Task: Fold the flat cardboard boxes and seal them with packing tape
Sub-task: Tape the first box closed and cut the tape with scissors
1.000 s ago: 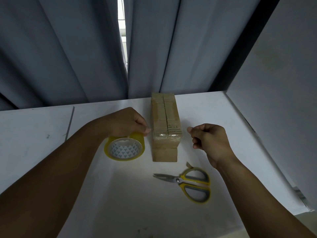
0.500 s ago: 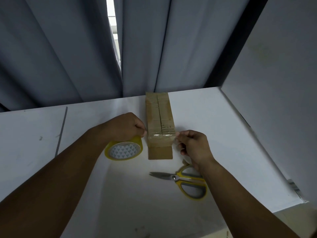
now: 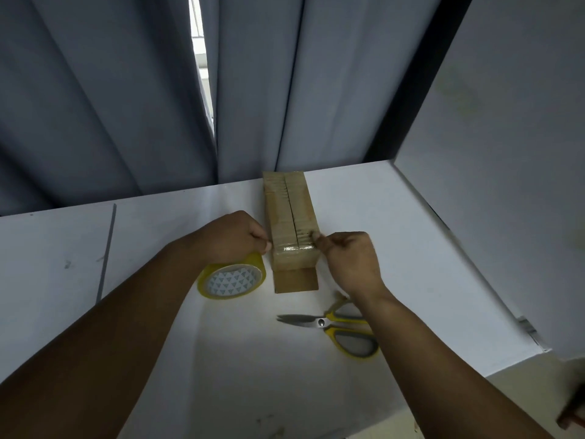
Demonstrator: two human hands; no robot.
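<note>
A long narrow cardboard box [image 3: 289, 213] lies on the white table [image 3: 380, 217], its top seam running away from me and its near flap hanging open in front. Several clear tape strips cross its top. My left hand [image 3: 232, 237] grips the yellow tape roll [image 3: 232, 280] just left of the box, thumb and finger at the box's left edge. My right hand [image 3: 349, 259] is closed at the box's right edge, its fingertips pinching or pressing the tape strip stretched across the near end of the top.
Yellow-handled scissors [image 3: 337, 327] lie shut on the table in front of the box, partly under my right forearm. Grey curtains [image 3: 126, 106] hang behind the table. A white wall panel [image 3: 506, 153] borders the right side. The table's near right corner drops off.
My right hand moved in from the right to the box's right edge and now sits on the tape there. The left hand stayed on the roll.
</note>
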